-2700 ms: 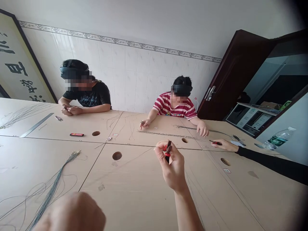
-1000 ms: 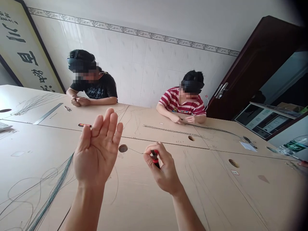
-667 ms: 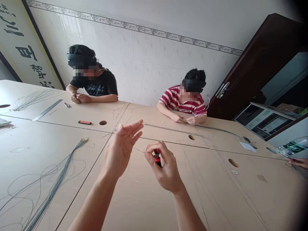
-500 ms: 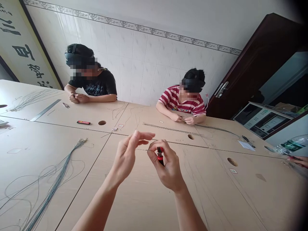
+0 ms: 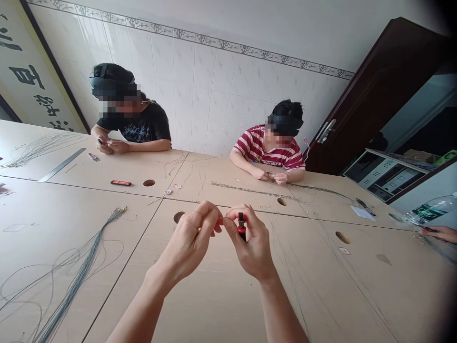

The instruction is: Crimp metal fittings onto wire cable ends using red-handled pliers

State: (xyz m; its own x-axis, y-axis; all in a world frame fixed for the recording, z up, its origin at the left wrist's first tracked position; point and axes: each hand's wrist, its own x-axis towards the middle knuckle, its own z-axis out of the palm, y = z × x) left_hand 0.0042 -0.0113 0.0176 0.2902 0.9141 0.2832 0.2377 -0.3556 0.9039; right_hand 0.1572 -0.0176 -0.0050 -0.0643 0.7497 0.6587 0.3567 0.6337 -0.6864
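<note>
My left hand (image 5: 194, 236) is closed in a pinch at the middle of the view, fingertips meeting those of my right hand. Whatever lies between them is too small to make out. In my right hand (image 5: 252, 245) is a pair of small pliers (image 5: 242, 229) with red and black handles, its dark metal head upright beside the thumb. Thumb and index finger of that hand also pinch together towards the left fingertips. Both hands are above the table (image 5: 200, 305). Thin wires (image 5: 285, 252) lie on the tabletop to the right of my right hand.
At left lies a bundle of grey-green wires (image 5: 87, 259). Two people sit across the table, hands at work. A red-and-black box (image 5: 121, 183), a steel ruler (image 5: 62, 165) and a row of wires (image 5: 250, 190) lie farther back. A bottle (image 5: 432, 208) and another person's hand (image 5: 444, 233) are at right.
My left hand has gone from flat, stretched fingers to a pinch and now meets my right fingertips. My right hand keeps the pliers. The view has shifted slightly.
</note>
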